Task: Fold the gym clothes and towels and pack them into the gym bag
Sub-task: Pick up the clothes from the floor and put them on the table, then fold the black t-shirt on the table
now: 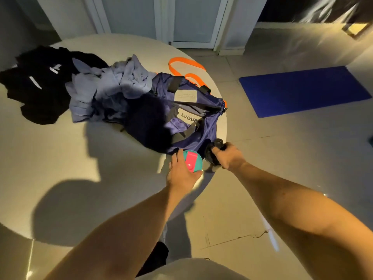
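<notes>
Both forearms reach over the table (60,154). The left grip (182,171) curls round a teal-and-pink bottle (192,160), and the right grip (227,156) is clenched on a black bundle (212,152) at the end of the gym bag (193,110). Beyond lie crumpled lavender clothes (113,87) and a black garment (40,83), both unfolded. They look light and limp, and are probably best pinched at two corners or shoulder seams.

Beside navy gym bag (193,122), left hand (180,175) around teal-and-pink bottle (193,161), right hand (230,156) around black item (211,153)
</notes>
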`<action>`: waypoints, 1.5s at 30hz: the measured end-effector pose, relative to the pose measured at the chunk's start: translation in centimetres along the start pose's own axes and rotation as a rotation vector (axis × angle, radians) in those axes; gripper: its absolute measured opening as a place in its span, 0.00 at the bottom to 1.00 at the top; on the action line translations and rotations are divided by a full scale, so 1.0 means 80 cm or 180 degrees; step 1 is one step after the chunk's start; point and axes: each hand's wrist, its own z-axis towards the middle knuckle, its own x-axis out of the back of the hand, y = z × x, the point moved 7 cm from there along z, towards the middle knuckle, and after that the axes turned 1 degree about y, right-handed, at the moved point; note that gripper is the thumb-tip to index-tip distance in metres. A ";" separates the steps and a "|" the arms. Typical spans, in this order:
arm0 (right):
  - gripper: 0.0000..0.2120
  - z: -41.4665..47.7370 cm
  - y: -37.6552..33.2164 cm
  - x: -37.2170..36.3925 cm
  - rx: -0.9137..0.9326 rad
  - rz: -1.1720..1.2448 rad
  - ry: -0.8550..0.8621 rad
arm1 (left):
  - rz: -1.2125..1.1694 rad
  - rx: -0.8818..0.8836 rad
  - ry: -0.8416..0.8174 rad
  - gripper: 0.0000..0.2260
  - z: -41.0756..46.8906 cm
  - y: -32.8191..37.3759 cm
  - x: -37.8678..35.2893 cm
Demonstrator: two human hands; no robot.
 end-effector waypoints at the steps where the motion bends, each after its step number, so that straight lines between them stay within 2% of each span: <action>1: 0.26 -0.002 0.001 -0.001 -0.0056 0.0026 0.0011 | -0.0002 0.0000 -0.0096 0.46 0.005 -0.003 -0.004; 6: 0.29 -0.015 0.008 -0.011 -0.0253 0.0122 0.0000 | -0.0011 -0.0049 -0.0310 0.50 0.009 -0.009 -0.006; 9: 0.37 -0.026 0.005 -0.008 -0.0339 0.0421 0.0020 | 0.0019 -0.0128 -0.0381 0.52 0.007 -0.010 -0.002; 13: 0.38 -0.044 -0.001 0.017 -0.0206 0.0153 0.0427 | -0.0003 -0.0340 -0.0204 0.42 -0.010 -0.004 0.030; 15: 0.37 -0.060 -0.012 0.025 0.0014 0.0035 0.0566 | -0.0019 -0.0427 -0.0020 0.37 -0.026 -0.005 0.053; 18: 0.32 -0.096 -0.040 0.032 0.0491 -0.0099 0.0734 | 0.0129 -0.0512 0.0415 0.33 -0.050 -0.020 0.086; 22: 0.24 -0.148 -0.088 0.011 0.1277 0.0040 0.0688 | 0.0263 -0.0328 0.0628 0.26 -0.093 -0.035 0.139; 26: 0.19 -0.202 -0.130 -0.036 0.1804 0.0223 0.0261 | 0.0361 -0.0097 0.0560 0.18 -0.135 -0.044 0.197; 29: 0.10 -0.238 -0.160 -0.075 0.2093 0.0113 -0.0037 | 0.0503 0.0033 0.0568 0.16 -0.147 -0.064 0.237; 33: 0.10 -0.272 -0.209 -0.122 0.2375 -0.0146 -0.0189 | 0.0494 0.0075 0.0728 0.15 -0.148 -0.094 0.294; 37: 0.10 -0.284 -0.267 -0.185 0.2419 -0.0366 -0.0272 | 0.0488 0.0105 0.0802 0.14 -0.132 -0.140 0.360; 40: 0.05 -0.280 -0.310 -0.247 0.2407 -0.0445 -0.0455 | 0.0385 0.0210 0.0678 0.14 -0.103 -0.193 0.405; 43: 0.12 -0.271 -0.352 -0.323 0.2233 -0.0479 -0.0473 | 0.0432 0.0286 0.0622 0.18 -0.044 -0.270 0.450; 45: 0.13 -0.266 -0.380 -0.376 0.2096 -0.0550 -0.0443 | 0.0491 0.0255 0.0505 0.19 -0.017 -0.301 0.484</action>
